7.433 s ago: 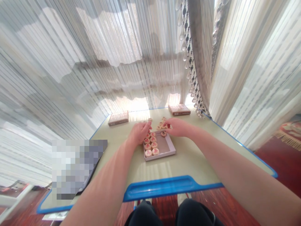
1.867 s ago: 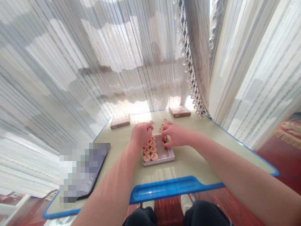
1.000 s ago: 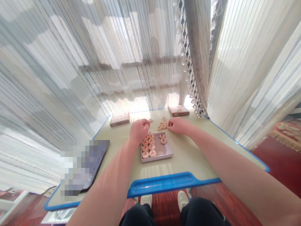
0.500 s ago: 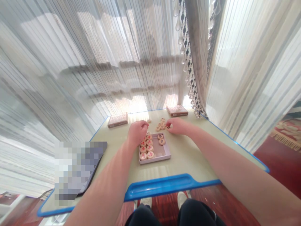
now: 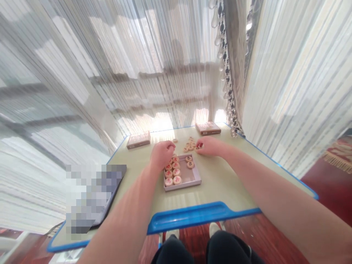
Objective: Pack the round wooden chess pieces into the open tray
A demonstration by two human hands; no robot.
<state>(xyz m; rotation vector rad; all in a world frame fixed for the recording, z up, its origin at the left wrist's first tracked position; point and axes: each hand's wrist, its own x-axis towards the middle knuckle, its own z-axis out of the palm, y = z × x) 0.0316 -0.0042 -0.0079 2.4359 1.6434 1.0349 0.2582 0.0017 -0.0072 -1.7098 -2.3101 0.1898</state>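
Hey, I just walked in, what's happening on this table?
Someone's right hand has its fingertips at a round piece beside a small cluster of loose pieces, just beyond a shallow open box. The left hand is curled at the box's far left; whether it holds anything, I can't tell. Inside, red-marked pieces line the left side in two columns, and two dark-marked pieces sit toward the far right.
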